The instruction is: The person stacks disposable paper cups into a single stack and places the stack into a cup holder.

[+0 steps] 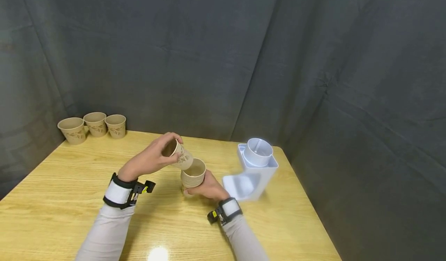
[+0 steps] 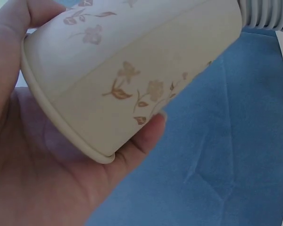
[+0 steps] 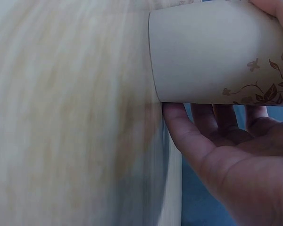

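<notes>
In the head view my left hand [image 1: 153, 157] grips a single beige paper cup [image 1: 184, 159], tipped on its side with the mouth toward the palm. Brown flower prints run along this cup's wall [image 2: 137, 70] in the left wrist view. Its base is close beside the rim of a nested stack of paper cups [image 1: 192, 179]. My right hand [image 1: 209, 186] holds that upright stack, thumb in front and fingers behind. The right wrist view has the bottom cup of the stack [image 3: 212, 56] standing on the table, with the fingers [image 3: 188, 127] curved along its side.
Three paper cups [image 1: 95, 124] stand upright in a group at the table's far left corner. Right of the stack is a white plastic stand [image 1: 259, 179] with a round holder [image 1: 258, 152] on top. Dark grey curtains [image 1: 167, 59] border the wooden table [image 1: 69, 191].
</notes>
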`<state>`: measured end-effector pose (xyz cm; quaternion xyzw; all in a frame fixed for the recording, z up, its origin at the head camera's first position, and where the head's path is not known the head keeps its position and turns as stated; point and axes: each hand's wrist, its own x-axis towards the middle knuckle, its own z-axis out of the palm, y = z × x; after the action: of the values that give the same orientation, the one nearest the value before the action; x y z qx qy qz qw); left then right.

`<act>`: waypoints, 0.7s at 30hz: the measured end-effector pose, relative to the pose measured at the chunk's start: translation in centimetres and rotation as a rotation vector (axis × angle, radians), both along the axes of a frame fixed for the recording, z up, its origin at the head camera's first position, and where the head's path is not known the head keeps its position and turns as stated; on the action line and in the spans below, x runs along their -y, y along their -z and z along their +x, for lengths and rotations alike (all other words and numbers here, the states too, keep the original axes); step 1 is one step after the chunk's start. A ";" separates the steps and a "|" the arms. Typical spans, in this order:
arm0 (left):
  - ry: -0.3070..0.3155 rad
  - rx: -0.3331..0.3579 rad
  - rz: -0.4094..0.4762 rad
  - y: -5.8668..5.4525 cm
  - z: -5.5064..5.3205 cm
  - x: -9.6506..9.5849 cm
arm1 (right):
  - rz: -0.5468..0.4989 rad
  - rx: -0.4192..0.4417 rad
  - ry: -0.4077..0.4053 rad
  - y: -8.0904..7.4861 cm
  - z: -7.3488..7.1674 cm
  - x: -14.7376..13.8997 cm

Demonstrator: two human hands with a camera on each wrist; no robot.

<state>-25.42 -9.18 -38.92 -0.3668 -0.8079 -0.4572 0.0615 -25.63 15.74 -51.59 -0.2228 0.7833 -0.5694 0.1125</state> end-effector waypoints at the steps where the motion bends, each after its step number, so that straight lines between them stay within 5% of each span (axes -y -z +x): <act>1: -0.001 -0.003 -0.002 0.0 0.0 0.0 | -0.001 -0.003 -0.002 0.0 0.0 0.0; 11: -0.033 -0.081 0.031 0.5 0.0 -1.3 | 0.012 0.002 -0.015 0.2 0.0 -0.1; 21: -0.018 -0.050 -0.020 1.0 0.0 -2.8 | 0.033 -0.010 -0.022 0.1 -0.1 -0.2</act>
<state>-25.42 -6.42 -39.89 -0.3715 -0.8139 -0.4392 0.0820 -25.74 15.91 -51.64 -0.2324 0.7906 -0.5540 0.1183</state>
